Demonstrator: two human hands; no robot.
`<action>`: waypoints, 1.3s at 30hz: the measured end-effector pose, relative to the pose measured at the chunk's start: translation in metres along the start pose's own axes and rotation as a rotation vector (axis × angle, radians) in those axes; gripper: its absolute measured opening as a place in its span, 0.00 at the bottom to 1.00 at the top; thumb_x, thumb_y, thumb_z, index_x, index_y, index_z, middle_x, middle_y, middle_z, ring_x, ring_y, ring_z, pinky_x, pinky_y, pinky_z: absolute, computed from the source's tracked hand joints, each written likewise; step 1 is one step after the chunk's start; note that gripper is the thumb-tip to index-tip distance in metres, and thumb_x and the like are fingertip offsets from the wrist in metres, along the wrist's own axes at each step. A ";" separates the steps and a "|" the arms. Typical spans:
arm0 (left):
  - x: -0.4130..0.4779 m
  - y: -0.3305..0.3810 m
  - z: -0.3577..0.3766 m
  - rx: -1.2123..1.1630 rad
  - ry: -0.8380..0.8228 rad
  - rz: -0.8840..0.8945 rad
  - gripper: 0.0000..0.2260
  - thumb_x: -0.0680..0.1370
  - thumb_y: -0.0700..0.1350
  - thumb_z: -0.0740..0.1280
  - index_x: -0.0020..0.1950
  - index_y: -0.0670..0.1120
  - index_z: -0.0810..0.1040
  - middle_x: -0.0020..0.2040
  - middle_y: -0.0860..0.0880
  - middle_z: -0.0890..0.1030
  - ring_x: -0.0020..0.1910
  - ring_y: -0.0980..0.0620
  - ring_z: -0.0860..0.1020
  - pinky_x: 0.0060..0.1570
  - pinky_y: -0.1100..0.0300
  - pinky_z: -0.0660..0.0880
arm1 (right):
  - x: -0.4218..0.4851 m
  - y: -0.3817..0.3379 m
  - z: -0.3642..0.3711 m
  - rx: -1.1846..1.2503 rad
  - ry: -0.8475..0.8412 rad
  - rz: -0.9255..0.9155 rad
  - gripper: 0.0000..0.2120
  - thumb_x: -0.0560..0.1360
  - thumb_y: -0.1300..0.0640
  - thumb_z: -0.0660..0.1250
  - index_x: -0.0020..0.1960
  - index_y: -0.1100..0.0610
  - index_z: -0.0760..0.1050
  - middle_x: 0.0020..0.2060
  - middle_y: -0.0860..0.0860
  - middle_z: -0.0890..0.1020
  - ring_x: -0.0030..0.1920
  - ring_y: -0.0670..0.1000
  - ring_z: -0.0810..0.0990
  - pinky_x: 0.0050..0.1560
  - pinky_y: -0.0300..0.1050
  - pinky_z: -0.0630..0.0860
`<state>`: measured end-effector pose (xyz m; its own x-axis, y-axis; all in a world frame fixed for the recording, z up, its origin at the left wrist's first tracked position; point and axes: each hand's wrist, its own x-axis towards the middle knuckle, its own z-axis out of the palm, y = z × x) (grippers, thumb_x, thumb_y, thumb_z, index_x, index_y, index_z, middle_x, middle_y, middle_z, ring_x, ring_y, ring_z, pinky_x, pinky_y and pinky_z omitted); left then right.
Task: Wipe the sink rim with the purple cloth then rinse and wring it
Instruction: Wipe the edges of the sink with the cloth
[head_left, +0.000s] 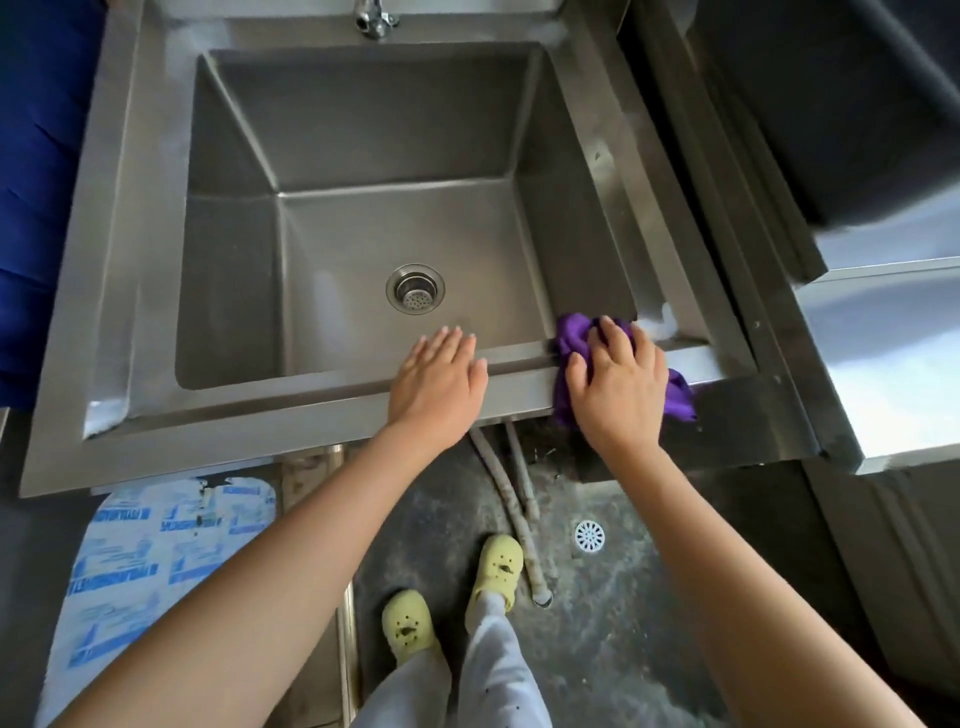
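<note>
On sink rim (332, 402) | right hand (618, 387) half-covers purple cloth (569, 340)

Your right hand (618, 384) presses the purple cloth (569, 340) flat on the sink rim's (311, 402) near-right corner; your left hand (436, 376) rests flat beside it.

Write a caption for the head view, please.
Right hand presses purple cloth on sink rim; left hand rests flat.
</note>
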<state>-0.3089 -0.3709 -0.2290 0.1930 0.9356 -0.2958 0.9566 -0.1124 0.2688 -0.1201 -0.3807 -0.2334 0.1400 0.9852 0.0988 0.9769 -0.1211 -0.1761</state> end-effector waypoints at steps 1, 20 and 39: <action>0.003 0.003 0.002 0.027 0.016 -0.014 0.24 0.81 0.52 0.42 0.76 0.46 0.54 0.77 0.48 0.55 0.76 0.52 0.52 0.75 0.56 0.45 | -0.006 -0.008 0.000 0.012 -0.007 -0.031 0.22 0.74 0.47 0.55 0.57 0.59 0.78 0.62 0.54 0.78 0.64 0.62 0.71 0.64 0.56 0.67; 0.001 0.004 0.007 0.137 0.102 -0.030 0.25 0.79 0.52 0.43 0.73 0.45 0.63 0.71 0.48 0.69 0.69 0.49 0.67 0.72 0.53 0.58 | 0.051 0.068 -0.009 -0.069 -0.168 -0.026 0.25 0.76 0.47 0.50 0.69 0.54 0.68 0.71 0.56 0.68 0.67 0.63 0.65 0.65 0.56 0.64; 0.001 0.004 0.004 0.142 0.091 -0.013 0.32 0.75 0.54 0.36 0.73 0.45 0.63 0.71 0.48 0.70 0.69 0.50 0.68 0.72 0.53 0.58 | 0.027 0.047 -0.010 -0.011 0.041 -0.096 0.16 0.75 0.49 0.58 0.55 0.54 0.80 0.55 0.50 0.82 0.51 0.58 0.76 0.52 0.51 0.71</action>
<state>-0.3042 -0.3719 -0.2324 0.1661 0.9629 -0.2126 0.9814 -0.1403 0.1310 -0.0691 -0.3615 -0.2292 0.0514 0.9866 0.1549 0.9878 -0.0274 -0.1535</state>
